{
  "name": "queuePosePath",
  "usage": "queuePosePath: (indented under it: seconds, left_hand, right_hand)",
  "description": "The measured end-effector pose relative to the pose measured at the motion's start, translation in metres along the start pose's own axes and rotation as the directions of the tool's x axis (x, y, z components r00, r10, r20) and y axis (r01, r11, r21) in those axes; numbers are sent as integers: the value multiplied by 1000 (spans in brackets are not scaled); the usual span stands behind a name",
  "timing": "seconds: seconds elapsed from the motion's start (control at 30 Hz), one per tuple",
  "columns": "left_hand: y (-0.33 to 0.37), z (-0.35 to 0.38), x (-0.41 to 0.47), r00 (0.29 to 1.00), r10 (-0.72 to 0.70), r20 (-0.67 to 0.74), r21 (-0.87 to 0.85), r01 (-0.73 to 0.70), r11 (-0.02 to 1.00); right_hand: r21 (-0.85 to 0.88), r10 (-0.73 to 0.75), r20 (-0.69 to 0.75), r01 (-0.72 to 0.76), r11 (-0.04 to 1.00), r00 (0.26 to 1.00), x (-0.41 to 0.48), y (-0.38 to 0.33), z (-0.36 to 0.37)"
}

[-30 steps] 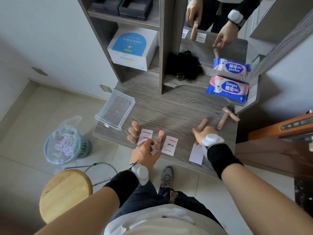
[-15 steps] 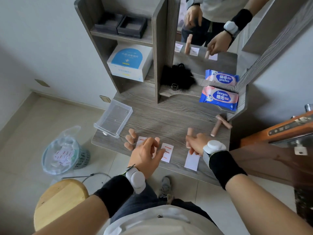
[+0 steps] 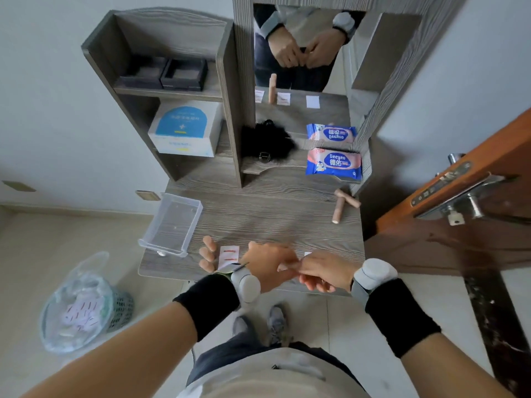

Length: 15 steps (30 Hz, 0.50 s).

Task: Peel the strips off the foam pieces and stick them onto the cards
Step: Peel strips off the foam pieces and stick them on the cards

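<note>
My left hand [image 3: 265,265] and my right hand [image 3: 321,271] meet over the front edge of the wooden table [image 3: 258,216]. Both pinch one pale pink foam piece [image 3: 285,267] between their fingertips. A white card [image 3: 229,255] with two red strips lies just left of my left hand. Beside it lie several loose foam pieces [image 3: 207,253]. A corner of a blank card [image 3: 307,254] peeks out behind my right hand. Two more foam pieces [image 3: 343,202] lie crossed at the table's right rear. The other cards are hidden under my hands.
A clear plastic tray [image 3: 172,222] overhangs the table's left edge. A wipes pack [image 3: 333,163] and a black fluffy item [image 3: 267,142] sit below the mirror [image 3: 301,47]. A lined bin [image 3: 83,308] stands on the floor left; a door [image 3: 459,196] is at right.
My right hand lifted a foam piece from the table and brought it toward me. My left hand left the standing foam piece and joined it. The camera tilted upward.
</note>
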<state>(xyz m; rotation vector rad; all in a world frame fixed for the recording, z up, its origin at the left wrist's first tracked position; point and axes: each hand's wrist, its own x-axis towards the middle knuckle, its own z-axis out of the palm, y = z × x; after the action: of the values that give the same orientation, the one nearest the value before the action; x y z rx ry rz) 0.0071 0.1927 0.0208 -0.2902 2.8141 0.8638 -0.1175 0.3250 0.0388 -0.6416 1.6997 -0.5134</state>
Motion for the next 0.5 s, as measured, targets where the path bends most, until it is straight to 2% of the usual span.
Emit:
queuePosePath:
  seconds: [0.1,0.2,0.27,0.37,0.5]
  left_hand:
    - [-1,0,-7,993,16,118,67,-24,997]
    - [-3,-1,-16,988,87,125,110,-101,989]
    - [-5,-4,-18,985,85,149,146,-107,984]
    - [-4,-7,-17,990,35,138,192,-62,979]
    - [-2,-3,-13,987,-88,135,108,74,991]
  right_hand:
    - [33,-82,14,82,996,996,-2,2,11]
    - [169,-91,26,86,982,995,-7,2,19]
    - [212,-91,65,75,974,994,-9,1,21]
    - [189,-110,108,88,978,988,-12,-3,18]
    - [175,-127,107,107,979,986,-12,0,7]
